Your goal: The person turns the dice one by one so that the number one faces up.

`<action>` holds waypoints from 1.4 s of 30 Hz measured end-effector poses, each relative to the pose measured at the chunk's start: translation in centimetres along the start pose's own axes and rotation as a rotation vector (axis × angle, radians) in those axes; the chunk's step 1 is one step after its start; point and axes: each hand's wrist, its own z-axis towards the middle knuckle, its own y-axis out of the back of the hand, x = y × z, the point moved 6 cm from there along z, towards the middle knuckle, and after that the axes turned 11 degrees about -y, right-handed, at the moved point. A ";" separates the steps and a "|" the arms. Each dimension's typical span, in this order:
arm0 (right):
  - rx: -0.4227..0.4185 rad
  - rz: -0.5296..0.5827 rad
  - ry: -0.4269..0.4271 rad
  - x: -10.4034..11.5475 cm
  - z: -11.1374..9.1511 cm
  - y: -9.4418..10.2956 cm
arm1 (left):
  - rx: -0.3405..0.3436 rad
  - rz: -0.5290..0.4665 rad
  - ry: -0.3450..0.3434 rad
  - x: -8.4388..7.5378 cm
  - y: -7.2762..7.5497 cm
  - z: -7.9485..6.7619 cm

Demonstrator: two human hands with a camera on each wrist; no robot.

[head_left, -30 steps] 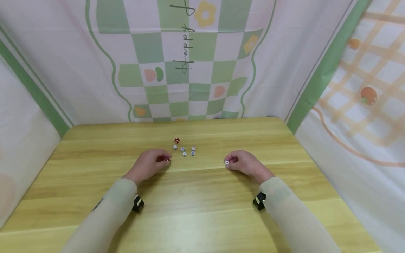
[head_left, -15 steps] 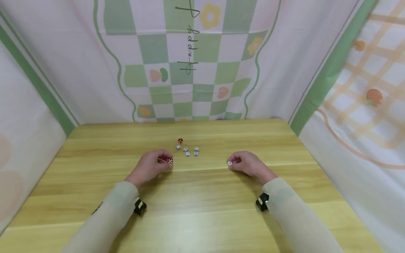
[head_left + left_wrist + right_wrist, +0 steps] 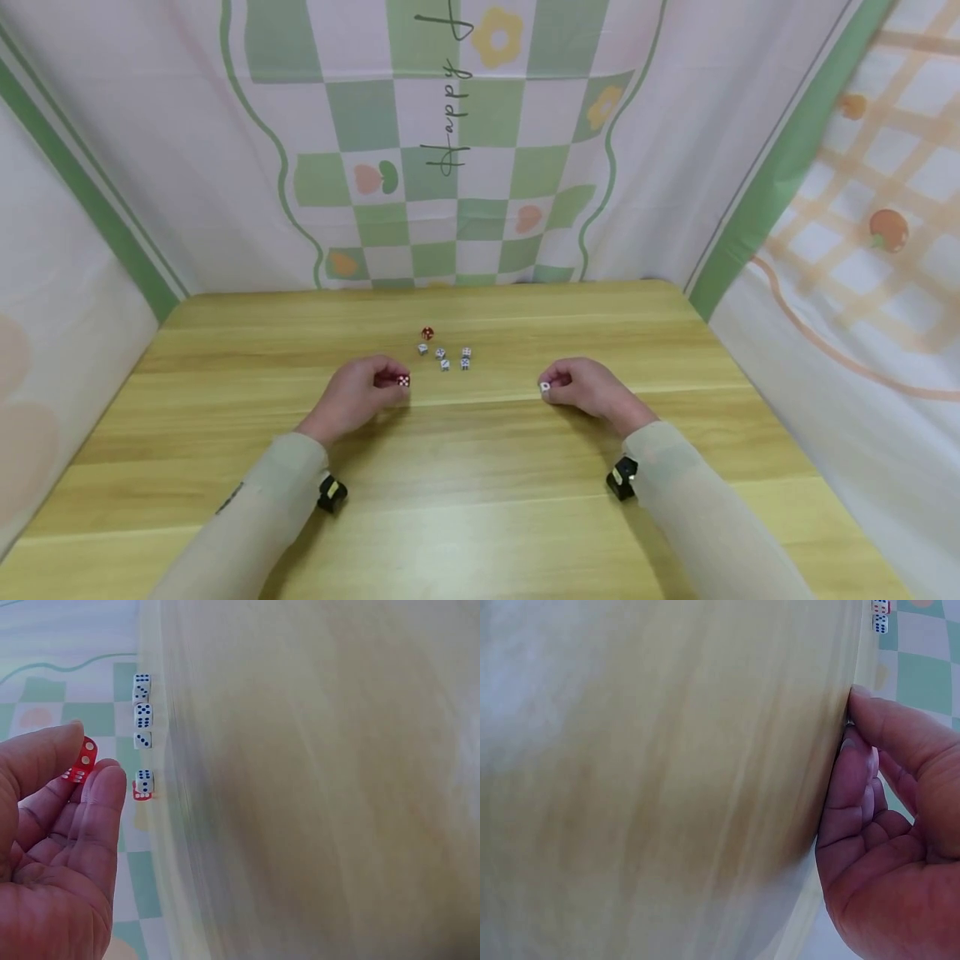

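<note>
Well apart, both hands (image 3: 352, 396) (image 3: 595, 392) pinch dice (image 3: 403, 381) (image 3: 545, 387).

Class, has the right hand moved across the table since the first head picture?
No, not visibly: in the head view, the right hand keeps its place to the right of the loose red die; only the whole picture shifted slightly.

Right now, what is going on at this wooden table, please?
A person's left hand pinches a red cubic die with white dots. The right hand pinches a small white cubic die. Farther back, between the hands, five more white dice and a second red die lie on the yellowish wooden table.
</note>
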 end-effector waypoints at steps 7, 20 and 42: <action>0.004 0.006 -0.003 0.1 -0.1 0.0 | -0.016 -0.027 -0.008 0.0 -0.1 0.0; 0.004 0.009 -0.003 -0.1 0.0 -0.1 | -0.016 0.024 -0.057 -0.3 -0.4 0.0; -0.001 0.001 0.010 0.0 0.0 0.0 | -0.006 0.030 -0.037 -0.3 -0.5 0.1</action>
